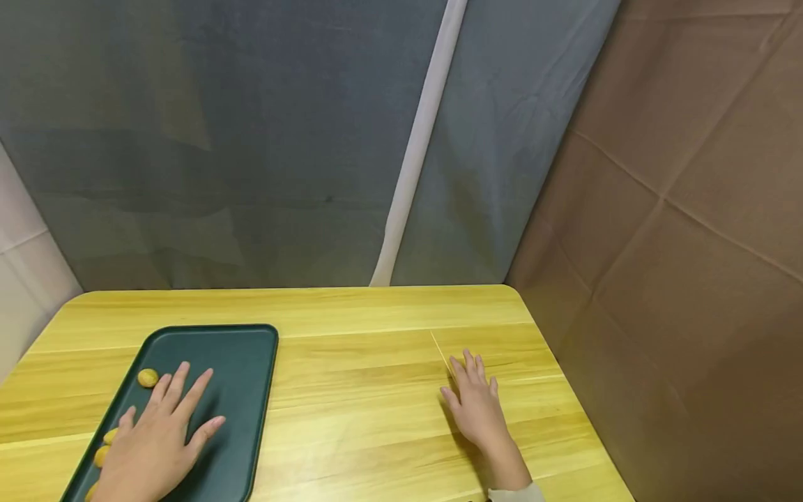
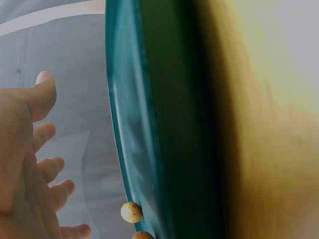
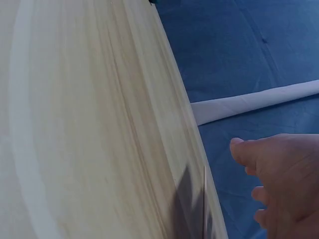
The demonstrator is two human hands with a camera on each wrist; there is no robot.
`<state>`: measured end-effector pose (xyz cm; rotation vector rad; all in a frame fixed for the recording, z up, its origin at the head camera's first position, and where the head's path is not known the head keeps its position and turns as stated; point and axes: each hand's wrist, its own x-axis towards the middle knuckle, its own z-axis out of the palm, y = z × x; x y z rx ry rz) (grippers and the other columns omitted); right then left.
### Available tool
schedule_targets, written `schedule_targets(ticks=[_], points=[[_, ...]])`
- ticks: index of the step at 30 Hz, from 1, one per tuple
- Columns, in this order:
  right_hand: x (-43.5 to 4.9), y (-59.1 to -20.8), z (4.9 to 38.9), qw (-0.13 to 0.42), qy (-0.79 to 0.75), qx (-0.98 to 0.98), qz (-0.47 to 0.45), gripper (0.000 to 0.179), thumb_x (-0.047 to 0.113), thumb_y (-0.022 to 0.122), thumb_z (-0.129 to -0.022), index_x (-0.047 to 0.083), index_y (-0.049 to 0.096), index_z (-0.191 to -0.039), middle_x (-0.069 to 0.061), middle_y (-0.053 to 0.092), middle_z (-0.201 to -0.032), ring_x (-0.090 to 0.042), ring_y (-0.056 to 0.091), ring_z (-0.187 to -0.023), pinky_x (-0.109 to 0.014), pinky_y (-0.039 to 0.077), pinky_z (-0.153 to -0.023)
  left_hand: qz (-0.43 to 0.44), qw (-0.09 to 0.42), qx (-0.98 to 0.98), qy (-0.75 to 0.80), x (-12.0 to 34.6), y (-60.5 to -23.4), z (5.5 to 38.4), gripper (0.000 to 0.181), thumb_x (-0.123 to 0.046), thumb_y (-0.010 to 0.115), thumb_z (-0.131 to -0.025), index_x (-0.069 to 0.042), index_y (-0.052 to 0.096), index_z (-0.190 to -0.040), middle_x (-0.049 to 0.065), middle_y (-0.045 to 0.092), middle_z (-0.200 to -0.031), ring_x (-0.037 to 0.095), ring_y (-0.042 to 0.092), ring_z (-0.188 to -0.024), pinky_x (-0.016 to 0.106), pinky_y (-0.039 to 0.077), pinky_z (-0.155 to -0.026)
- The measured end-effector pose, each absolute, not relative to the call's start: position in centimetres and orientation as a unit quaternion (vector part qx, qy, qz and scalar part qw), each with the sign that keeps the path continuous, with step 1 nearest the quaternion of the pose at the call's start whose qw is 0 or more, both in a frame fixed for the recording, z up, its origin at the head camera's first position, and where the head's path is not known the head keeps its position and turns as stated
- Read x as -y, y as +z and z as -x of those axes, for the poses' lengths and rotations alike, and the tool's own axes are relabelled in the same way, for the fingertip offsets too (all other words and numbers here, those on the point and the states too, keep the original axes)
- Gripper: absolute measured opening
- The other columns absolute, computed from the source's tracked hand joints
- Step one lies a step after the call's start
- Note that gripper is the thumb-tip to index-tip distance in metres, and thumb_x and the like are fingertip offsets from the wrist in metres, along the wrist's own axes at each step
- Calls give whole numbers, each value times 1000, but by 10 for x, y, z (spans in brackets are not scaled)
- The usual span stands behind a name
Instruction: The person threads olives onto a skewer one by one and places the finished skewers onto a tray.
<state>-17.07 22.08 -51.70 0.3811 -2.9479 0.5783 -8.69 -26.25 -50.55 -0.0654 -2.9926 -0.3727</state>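
A dark green tray (image 1: 213, 348) lies on the left of the table. My left hand (image 1: 153, 443) hovers above it with fingers spread, holding nothing. Along the tray's left side are several small yellow-orange round pieces that look like fruit; one piece (image 1: 148, 378) sits near the fingertips, and another (image 2: 131, 212) shows at the tray's edge in the left wrist view. On the right, a thin pale wooden stick (image 1: 440, 350) lies on the table, its near part hidden behind my right hand (image 1: 479, 408). That hand is held over the table, fingers extended, apart from the stick (image 3: 204, 199) in the right wrist view.
The wooden table (image 1: 351, 390) has rounded far corners. Behind it hangs a grey cloth (image 1: 282, 153) with a white strip (image 1: 420, 139). A brown cloth wall (image 1: 677, 244) borders the right side, and a pale one (image 1: 28, 279) the left.
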Motion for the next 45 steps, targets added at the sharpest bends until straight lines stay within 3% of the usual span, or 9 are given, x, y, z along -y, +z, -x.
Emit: schedule_targets(ticks=[5, 10, 17, 22, 27, 36, 40, 45], points=[[-221, -517, 172, 49, 206, 970, -120, 58, 33, 58, -105, 5, 42, -153, -19, 31, -162, -42, 25, -150, -75, 23, -110, 22, 76, 989, -124, 262, -507, 86, 84, -52, 63, -97, -14, 25, -162, 28, 15, -164, 53, 19, -146, 87, 21, -93], [-222, -519, 174, 41, 214, 971, -100, 50, 29, 60, -105, 1, 52, -146, -21, 46, -152, -42, 42, -141, -64, 38, -109, 17, 64, 990, -127, 262, -506, 86, 84, -47, 67, -97, -13, 25, -162, 29, 14, -164, 55, 21, -144, 87, 23, -93], [-223, -520, 178, 66, 212, 974, -50, 29, 17, 69, -98, -3, 67, -119, -18, 67, -116, -38, 64, -108, -48, 58, -85, 22, 56, 990, -129, 261, -505, 86, 80, -42, 68, -96, -9, 31, -159, 29, 20, -162, 57, 28, -140, 85, 28, -91], [-224, -520, 179, 51, 204, 978, -4, 13, 12, 75, -93, 3, 66, -94, -6, 62, -90, -25, 62, -83, -38, 55, -67, 28, 61, 989, -133, 261, -505, 82, 75, -44, 67, -98, -7, 36, -156, 28, 23, -162, 57, 32, -138, 84, 30, -90], [-225, -519, 179, 18, 203, 979, 22, 17, 9, 70, -96, 8, 60, -83, -2, 53, -80, -18, 54, -72, -34, 48, -60, 31, 66, 988, -136, 262, -506, 81, 72, -43, 68, -97, -5, 41, -153, 29, 24, -161, 58, 34, -136, 83, 32, -89], [-223, -518, 178, 11, 196, 980, 25, 15, 9, 66, -98, 7, 61, -85, -2, 54, -80, -22, 57, -77, -36, 51, -61, 14, 104, 984, -145, 275, -501, 78, 66, -27, 77, -89, 2, 51, -142, 36, 39, -148, 60, 47, -122, 77, 42, -82], [-222, -518, 177, 15, 206, 978, 18, 14, 7, 65, -99, 6, 60, -86, -2, 53, -80, -22, 55, -77, -35, 50, -61, -3, 85, 985, -153, 289, -494, 77, 59, -24, 75, -90, 7, 54, -136, 38, 46, -139, 60, 48, -119, 74, 43, -88], [-224, -515, 174, 14, 224, 975, 8, 11, 2, 62, -99, 3, 58, -89, -3, 53, -75, -19, 51, -66, -32, 47, -56, -43, 24, 985, -166, 304, -486, 76, 56, -27, 71, -95, 12, 54, -132, 38, 52, -128, 58, 53, -112, 71, 45, -85]])
